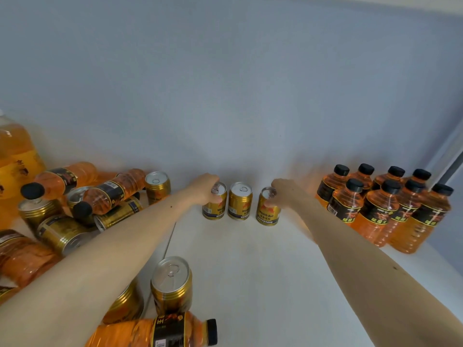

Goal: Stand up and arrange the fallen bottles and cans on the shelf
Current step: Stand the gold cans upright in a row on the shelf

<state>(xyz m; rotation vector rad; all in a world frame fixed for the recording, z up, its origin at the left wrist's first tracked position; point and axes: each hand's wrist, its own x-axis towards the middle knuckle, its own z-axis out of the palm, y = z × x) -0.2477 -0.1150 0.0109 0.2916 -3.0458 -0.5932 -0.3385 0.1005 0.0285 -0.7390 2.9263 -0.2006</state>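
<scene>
From my remote seat I log the white shelf (250,259) first: it carries everything in view. At far left stands a large orange jug (15,156). Against the right side, eight black-capped orange bottles (390,206) stand upright in two tight rows, which I judge to be the finished zone. The left side holds a heap of fallen bottles and cans (75,204), lying on their sides and across one another; I count this as work outstanding. Near the front edge, one bottle (155,331) lies flat just beside an upright gold can (172,284).

At centre rear, three gold cans form a row along the back wall. My left hand (204,187) curls over the top of the left can (215,204); my right hand (281,194) grips the rim of the right can (268,209), which tilts slightly. The middle can (239,201) stands free, label forward. I judge both grips serve to square the row
</scene>
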